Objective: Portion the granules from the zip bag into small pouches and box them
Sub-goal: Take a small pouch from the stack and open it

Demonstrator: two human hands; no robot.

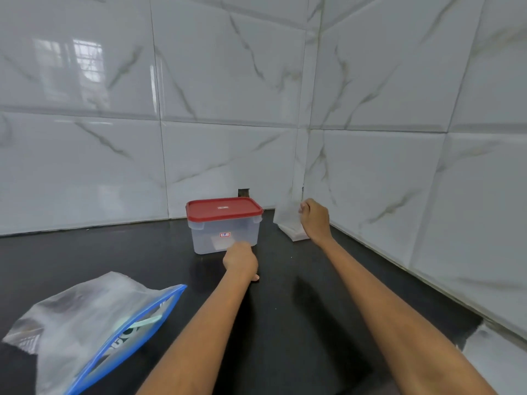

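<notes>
A translucent plastic box [225,238] with a red lid [224,209] clipped on stands on the black counter near the back wall. My left hand [241,260] reaches to the box's lower front wall and holds nothing. My right hand [313,220] pinches a small clear pouch [286,216] and lifts it off a little pile of pouches [296,237] lying in the corner to the right of the box. The large clear zip bag [85,323] with a blue zip strip lies at the lower left, and a pale green scoop handle [148,321] shows at its mouth.
The black counter [285,309] is closed in by glossy marble-look tiled walls at the back [214,152] and on the right [427,195]. A small dark hole [243,193] in the wall sits behind the box. A white ledge [496,363] juts in at the lower right.
</notes>
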